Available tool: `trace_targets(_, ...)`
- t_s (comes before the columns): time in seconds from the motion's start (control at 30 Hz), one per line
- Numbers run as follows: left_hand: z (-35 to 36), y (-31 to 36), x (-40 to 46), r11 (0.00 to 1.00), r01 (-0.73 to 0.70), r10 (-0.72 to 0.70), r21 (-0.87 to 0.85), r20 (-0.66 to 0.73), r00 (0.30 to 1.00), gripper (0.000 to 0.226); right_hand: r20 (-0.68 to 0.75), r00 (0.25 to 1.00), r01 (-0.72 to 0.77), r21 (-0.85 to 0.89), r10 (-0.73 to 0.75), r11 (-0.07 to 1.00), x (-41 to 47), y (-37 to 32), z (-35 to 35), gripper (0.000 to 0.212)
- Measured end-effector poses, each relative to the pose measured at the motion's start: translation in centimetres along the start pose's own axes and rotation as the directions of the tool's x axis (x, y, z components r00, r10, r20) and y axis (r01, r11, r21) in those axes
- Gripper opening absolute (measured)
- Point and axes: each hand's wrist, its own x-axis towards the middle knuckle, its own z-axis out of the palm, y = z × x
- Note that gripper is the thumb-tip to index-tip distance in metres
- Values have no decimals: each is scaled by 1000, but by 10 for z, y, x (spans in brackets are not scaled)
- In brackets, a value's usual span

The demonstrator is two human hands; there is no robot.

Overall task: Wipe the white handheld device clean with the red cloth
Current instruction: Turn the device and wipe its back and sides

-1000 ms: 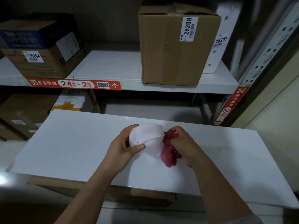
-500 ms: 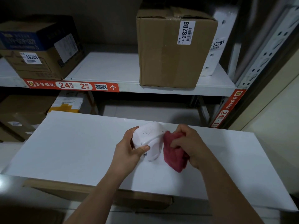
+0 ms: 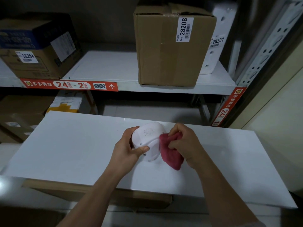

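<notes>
A wide white flat bench (image 3: 68,149) fills the foreground below a white metal shelf (image 3: 105,68) carrying a tall brown cardboard box (image 3: 165,51) labelled 28208. Above the middle of the bench, the left hand (image 3: 127,149) grips the white rounded plastic handheld device (image 3: 148,140), thumb across its lower edge. The right hand (image 3: 185,145) pinches the bunched red cloth (image 3: 171,152), which touches the device's right side and hangs toward the bench.
</notes>
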Motion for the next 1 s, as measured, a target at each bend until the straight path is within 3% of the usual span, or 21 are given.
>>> trace_targets(0.27, -7, -5, 5, 999, 12, -9, -42, 91, 996, 58, -101, 978, -168, 160, 185, 973, 10, 10, 9, 27)
trace_targets(0.5, -15, -7, 11, 998, -30, 23, 50, 128, 992, 62, -56, 998, 26, 222, -14, 975, 14, -13, 4, 29)
trace_targets(0.7, -14, -2, 12, 992, -91, 78, 89, 144, 986, 61, 73, 991, -124, 230, 110, 965, 10, 2, 13, 32)
trace_targets(0.87, -17, -3, 13, 996, -36, 27, 78, 125, 992, 64, -37, 999, -7, 169, 14, 986, 22, -8, 8, 32)
trace_targets(1.0, -17, -2, 13, 998, -10, 5, 54, 104, 995, 70, -22, 1000, 16, 186, -13, 982, 23, -15, 12, 31)
